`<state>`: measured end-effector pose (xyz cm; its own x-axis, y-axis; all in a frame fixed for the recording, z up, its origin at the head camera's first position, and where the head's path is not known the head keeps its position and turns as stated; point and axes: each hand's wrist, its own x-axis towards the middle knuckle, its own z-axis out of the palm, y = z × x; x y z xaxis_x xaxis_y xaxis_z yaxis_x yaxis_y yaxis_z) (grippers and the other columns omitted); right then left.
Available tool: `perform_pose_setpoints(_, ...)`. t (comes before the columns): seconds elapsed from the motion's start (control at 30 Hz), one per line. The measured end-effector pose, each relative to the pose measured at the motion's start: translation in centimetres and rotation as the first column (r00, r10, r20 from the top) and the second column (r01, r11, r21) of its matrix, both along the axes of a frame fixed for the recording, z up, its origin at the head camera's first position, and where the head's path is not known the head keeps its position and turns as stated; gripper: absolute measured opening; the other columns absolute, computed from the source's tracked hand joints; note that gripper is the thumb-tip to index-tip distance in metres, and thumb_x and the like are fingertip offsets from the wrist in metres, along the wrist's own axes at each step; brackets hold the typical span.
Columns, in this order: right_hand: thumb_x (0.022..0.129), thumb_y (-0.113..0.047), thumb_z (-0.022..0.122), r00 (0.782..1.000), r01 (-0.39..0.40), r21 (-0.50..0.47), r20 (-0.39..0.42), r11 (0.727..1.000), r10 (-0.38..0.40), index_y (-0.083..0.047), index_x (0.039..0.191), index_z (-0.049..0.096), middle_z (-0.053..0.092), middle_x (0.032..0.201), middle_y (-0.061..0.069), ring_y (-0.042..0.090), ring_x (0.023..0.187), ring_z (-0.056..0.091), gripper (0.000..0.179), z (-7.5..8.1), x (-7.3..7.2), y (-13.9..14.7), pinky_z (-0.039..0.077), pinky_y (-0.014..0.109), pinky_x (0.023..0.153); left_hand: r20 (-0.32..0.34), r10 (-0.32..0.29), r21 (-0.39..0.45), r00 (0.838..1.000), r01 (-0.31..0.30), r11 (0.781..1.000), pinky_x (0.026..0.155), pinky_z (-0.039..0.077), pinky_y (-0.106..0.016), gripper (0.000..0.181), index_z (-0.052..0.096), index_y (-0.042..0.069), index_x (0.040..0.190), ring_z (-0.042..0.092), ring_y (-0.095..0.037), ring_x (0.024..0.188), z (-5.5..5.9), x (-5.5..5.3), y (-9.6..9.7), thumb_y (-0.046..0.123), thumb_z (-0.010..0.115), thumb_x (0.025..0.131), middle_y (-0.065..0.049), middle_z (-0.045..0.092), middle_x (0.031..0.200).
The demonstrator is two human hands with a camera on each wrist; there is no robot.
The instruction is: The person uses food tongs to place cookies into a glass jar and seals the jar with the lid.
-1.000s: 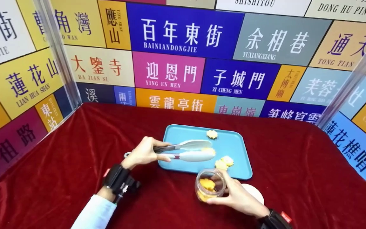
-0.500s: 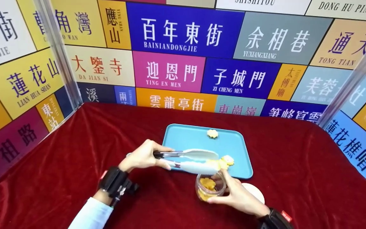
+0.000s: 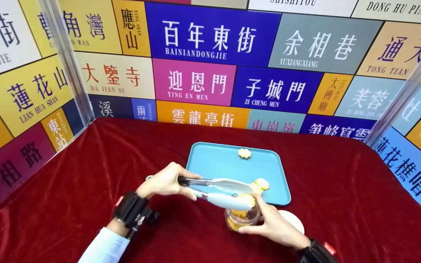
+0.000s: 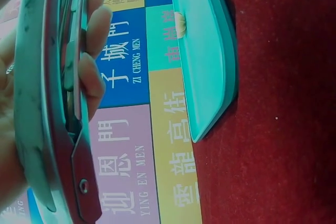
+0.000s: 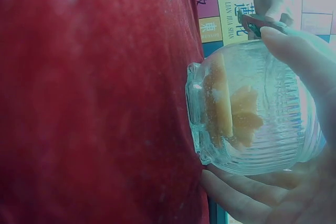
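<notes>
My left hand (image 3: 165,180) grips a pair of tongs (image 3: 228,201) with pale, broad tips and metal handles. A yellow flower-shaped cookie (image 3: 247,199) sits between the tips, over the mouth of a clear jar (image 5: 273,140). My right hand (image 3: 276,224) holds that jar from its right side, thumb and fingers around it. Through the ribbed wall, the right wrist view shows one cookie (image 5: 218,103) flat near the base and another leaning above it. In the left wrist view the tong handles (image 4: 52,103) lie in my palm; the tips are out of view.
Behind the jar lies a blue tray (image 3: 214,157), with a lone cookie (image 3: 244,153) near its far edge and more cookies (image 3: 261,183) at its near right. A white round lid (image 3: 291,220) lies by my right hand. Red cloth (image 3: 181,233) covers the table.
My left hand has brought the tongs from over the tray toward me and right, carrying the cookie to the jar's mouth. The right hand and jar have stayed put.
</notes>
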<state>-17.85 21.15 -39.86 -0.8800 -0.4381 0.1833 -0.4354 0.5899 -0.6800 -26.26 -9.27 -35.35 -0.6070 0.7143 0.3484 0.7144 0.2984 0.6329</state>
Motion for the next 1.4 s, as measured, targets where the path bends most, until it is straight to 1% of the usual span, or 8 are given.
perform_pose_setpoints(0.33, 0.071, -0.036, 0.072, 0.996, -0.063, -0.083, 0.053, 0.995, 0.068, -0.015, 0.13, 0.031, 0.054, 0.112, 0.007, 0.006, 0.074, 0.061, 0.075, -0.2, 0.0, 0.0, 0.048, 0.025, 0.071, 0.034, 0.021, -0.028, 0.999, -0.02, 0.999, 0.054, 0.037, -0.018, 0.052, 0.067, 0.009, 0.104, 0.049, -0.01, 0.062, -0.3, 0.1, 0.4, 0.031, 0.082, 0.06, -0.002, 0.068, 0.094)
perform_pose_setpoints(0.53, 0.072, -0.028, 0.073, 0.997, -0.051, -0.072, 0.051, 0.996, 0.054, -0.007, 0.129, 0.031, 0.054, 0.111, 0.01, 0.007, 0.075, 0.06, 0.074, 1.4, 0.8, -0.5, 0.048, 0.025, 0.071, 0.041, 0.028, -0.046, 0.999, -0.026, 0.999, 0.055, 0.039, -0.018, 0.054, 0.067, 0.009, 0.105, 0.053, -0.015, 0.065, -0.2, 0.1, 0.4, 0.033, 0.081, 0.06, -0.001, 0.067, 0.095)
perform_pose_setpoints(0.67, 0.071, -0.033, 0.073, 0.997, -0.042, -0.073, 0.061, 0.996, 0.047, -0.009, 0.131, 0.03, 0.053, 0.116, 0.01, 0.008, 0.08, 0.061, 0.077, 1.1, 0.7, -0.4, 0.047, 0.024, 0.073, 0.06, 0.038, -0.019, 0.997, -0.037, 0.999, 0.055, 0.036, -0.018, 0.053, 0.066, 0.01, 0.106, 0.053, -0.02, 0.065, -0.5, -0.1, 0.8, 0.031, 0.081, 0.06, -0.001, 0.067, 0.095)
perform_pose_setpoints(0.77, 0.07, -0.041, 0.072, 0.999, -0.023, -0.046, 0.039, 0.999, 0.025, -0.019, 0.132, 0.03, 0.054, 0.115, 0.002, 0.008, 0.09, 0.058, 0.078, 0.0, 0.1, 0.1, 0.045, 0.024, 0.077, 0.05, 0.083, 0.021, 0.995, -0.084, 0.996, 0.058, 0.036, -0.017, 0.054, 0.066, 0.008, 0.107, 0.052, -0.018, 0.068, -0.8, -0.4, 1.4, 0.03, 0.082, 0.059, -0.003, 0.067, 0.096)
perform_pose_setpoints(0.87, 0.068, -0.046, 0.071, 1.0, 0.001, 0.002, -0.002, 1.0, -0.001, -0.023, 0.129, 0.032, 0.056, 0.11, -0.007, 0.008, 0.099, 0.053, 0.076, 0.0, 0.1, 0.1, 0.043, 0.025, 0.081, 0.0, 0.156, 0.051, 0.988, -0.156, 0.986, 0.059, 0.038, -0.019, 0.053, 0.067, 0.007, 0.105, 0.051, -0.015, 0.067, -1.0, -0.8, 2.1, 0.028, 0.082, 0.059, -0.006, 0.067, 0.094)
perform_pose_setpoints(1.13, 0.067, -0.046, 0.072, 1.0, 0.007, 0.009, -0.011, 1.0, -0.007, -0.019, 0.131, 0.032, 0.055, 0.114, -0.007, 0.008, 0.099, 0.053, 0.08, -0.1, -0.1, 0.1, 0.043, 0.025, 0.08, -0.074, 0.339, 0.01, 0.938, -0.339, 0.941, 0.063, 0.041, -0.023, 0.05, 0.07, 0.009, 0.099, 0.052, -0.013, 0.065, -1.8, -1.2, 4.4, 0.027, 0.084, 0.055, -0.004, 0.068, 0.085)
perform_pose_setpoints(1.27, 0.068, -0.045, 0.071, 1.0, -0.001, -0.004, 0.007, 1.0, 0.001, -0.018, 0.131, 0.032, 0.054, 0.113, -0.002, 0.009, 0.095, 0.055, 0.079, -0.1, -0.1, 0.1, 0.045, 0.024, 0.077, -0.1, 0.361, -0.05, 0.927, -0.367, 0.929, 0.062, 0.04, -0.026, 0.046, 0.071, 0.01, 0.092, 0.049, -0.013, 0.063, -2.4, -1.2, 5.3, 0.031, 0.084, 0.053, -0.005, 0.068, 0.078)
perform_pose_setpoints(1.4, 0.068, -0.044, 0.072, 1.0, -0.003, -0.016, 0.013, 1.0, 0.004, -0.021, 0.129, 0.033, 0.055, 0.111, -0.005, 0.009, 0.095, 0.055, 0.076, -0.1, -0.1, 0.0, 0.045, 0.024, 0.077, -0.099, 0.361, -0.085, 0.927, -0.37, 0.925, 0.063, 0.041, -0.027, 0.046, 0.072, 0.01, 0.091, 0.049, -0.013, 0.064, -2.8, -1.3, 6.1, 0.032, 0.084, 0.052, -0.005, 0.068, 0.078)
